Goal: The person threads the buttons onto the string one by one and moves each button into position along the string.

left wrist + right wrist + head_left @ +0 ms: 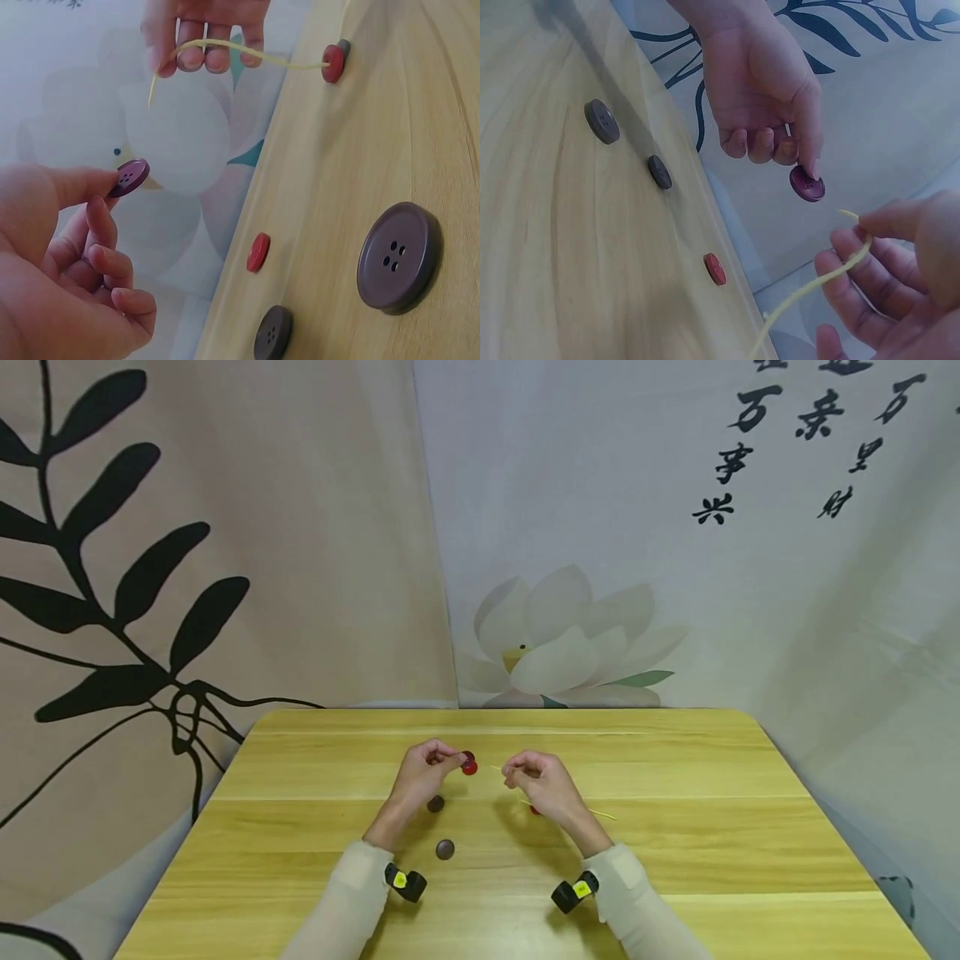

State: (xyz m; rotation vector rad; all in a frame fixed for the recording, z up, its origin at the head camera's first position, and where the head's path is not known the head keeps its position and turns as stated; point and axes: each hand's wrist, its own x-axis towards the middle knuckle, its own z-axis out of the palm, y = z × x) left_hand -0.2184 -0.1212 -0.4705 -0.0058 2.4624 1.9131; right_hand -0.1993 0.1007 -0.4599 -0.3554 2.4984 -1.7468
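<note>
Overall, a printed cloth (337,527) hangs past the far edge of the wooden desk (510,910). Above the desk, the left hand (420,774) and right hand (549,787) face each other, the right one's fingers pinching a yellow string (821,280) near its tip. A near brown button (445,849) and a farther brown button (436,804) lie left of centre. The left fingers grasp a purple button (133,178), apart from the string's tip. A loose red button (715,269) rests on the desk's far part; a threaded red button (330,64) sits on the string at right.

4 btns (445,849) on tbl (510,902)
3 loose, near-to-far, R of L hand (415,777); 1 on cord (300,66), below R hand (546,785).
</note>
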